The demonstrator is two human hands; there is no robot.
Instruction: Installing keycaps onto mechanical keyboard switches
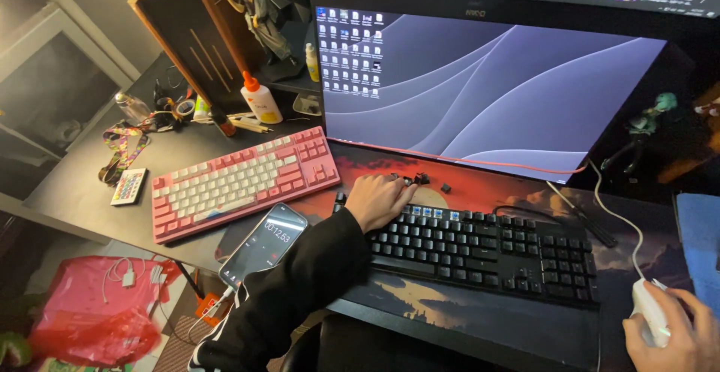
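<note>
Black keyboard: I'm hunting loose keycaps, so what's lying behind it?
Behind the black keyboard, small black keycaps lie on the red desk mat. The left hand covers whatever sits beneath it.

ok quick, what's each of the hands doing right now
Left hand: fingers curled, resting on the black keyboard, holding nothing visible.
Right hand: closed around the white mouse.

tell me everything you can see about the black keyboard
The black keyboard is full-size with dark keycaps, apparently plastic, lying flat at a slant on a printed desk mat before the monitor. Some top-row caps are off, showing pale blue switches; loose caps lie behind it. The left hand rests on its upper-left corner.
</note>
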